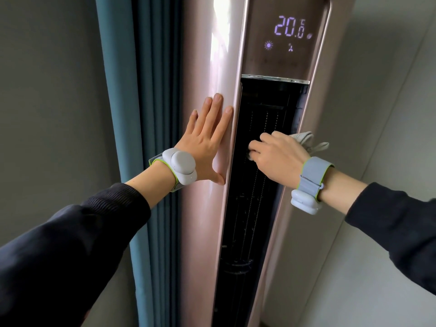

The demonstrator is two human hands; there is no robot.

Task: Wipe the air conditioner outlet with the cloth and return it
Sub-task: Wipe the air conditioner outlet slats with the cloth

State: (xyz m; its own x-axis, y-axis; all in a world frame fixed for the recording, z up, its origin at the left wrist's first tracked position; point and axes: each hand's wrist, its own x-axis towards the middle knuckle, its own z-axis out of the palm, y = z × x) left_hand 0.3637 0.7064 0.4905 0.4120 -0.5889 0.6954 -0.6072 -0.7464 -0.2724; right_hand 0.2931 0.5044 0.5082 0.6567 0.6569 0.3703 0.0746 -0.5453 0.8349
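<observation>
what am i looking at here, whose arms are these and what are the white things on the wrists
This is one picture from a camera worn on a person's head, looking at their own arms. The left hand lies flat and open on the pink body of a tall air conditioner. The right hand holds a grey cloth inside the dark outlet. The white things are wrist bands, whose purpose isn't shown. The screen reads 20.0. A blue curtain hangs on the left.
</observation>
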